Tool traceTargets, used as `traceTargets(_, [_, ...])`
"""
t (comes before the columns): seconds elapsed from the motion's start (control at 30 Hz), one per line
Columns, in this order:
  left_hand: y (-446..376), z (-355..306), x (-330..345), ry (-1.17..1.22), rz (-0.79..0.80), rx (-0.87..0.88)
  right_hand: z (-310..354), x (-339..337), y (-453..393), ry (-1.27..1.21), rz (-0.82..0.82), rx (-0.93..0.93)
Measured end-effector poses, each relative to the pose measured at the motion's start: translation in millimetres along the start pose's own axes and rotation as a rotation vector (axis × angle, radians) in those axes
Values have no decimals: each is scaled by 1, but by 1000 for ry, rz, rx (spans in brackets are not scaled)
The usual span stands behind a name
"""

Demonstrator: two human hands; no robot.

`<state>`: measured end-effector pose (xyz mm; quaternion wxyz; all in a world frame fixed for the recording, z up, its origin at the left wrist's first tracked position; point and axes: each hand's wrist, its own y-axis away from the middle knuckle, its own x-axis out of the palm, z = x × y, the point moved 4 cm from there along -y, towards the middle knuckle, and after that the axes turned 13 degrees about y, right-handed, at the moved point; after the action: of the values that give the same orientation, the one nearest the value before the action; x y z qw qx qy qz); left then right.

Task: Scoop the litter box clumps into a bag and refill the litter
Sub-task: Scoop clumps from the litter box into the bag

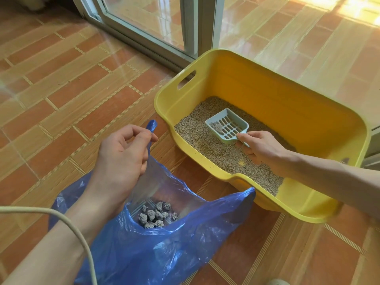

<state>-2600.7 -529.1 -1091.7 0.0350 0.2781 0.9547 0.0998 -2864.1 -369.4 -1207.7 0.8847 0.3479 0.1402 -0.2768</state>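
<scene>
Gripping the scoop (227, 126) by its handle, my right hand (261, 148) holds it over the litter (218, 153) in the yellow litter box (287, 95); its long axis runs from my hand up-left, slotted pan leading, a grey clump (217, 126) lying at its front. My left hand (123, 153) pinches a handle of the blue bag (185, 239) on the tiled floor (61, 89), holding it open; clumps (156, 214) lie inside. No writing is legible.
</scene>
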Motion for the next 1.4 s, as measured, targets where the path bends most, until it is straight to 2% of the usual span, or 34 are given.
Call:
traceTargets(0.37, [2,-3,-5,20,-12,4,4,3,4,9,2,9])
traceTargets(0.53, [2,-3,-6,23,-14,6,16,-4,18,88,-6,-82])
traceTargets(0.63, [3,-5,-9,29,-17,7,30,-4,33,132,45,-157])
traceTargets(0.8, [3,-10,-19,39,-52,17,59,4,63,187,253,-234])
traceTargets(0.97, [3,-14,-24,47,-72,32,93,18,84,415,425,-356])
traceTargets(1.1, [5,-17,-25,54,-61,38,109,39,95,687,466,-459])
traceTargets(1.3, [9,-19,-25,37,-52,43,108,79,98,1101,269,-596])
traceTargets(1.4, [10,-20,-24,29,-50,43,103,98,97,1231,172,-672])
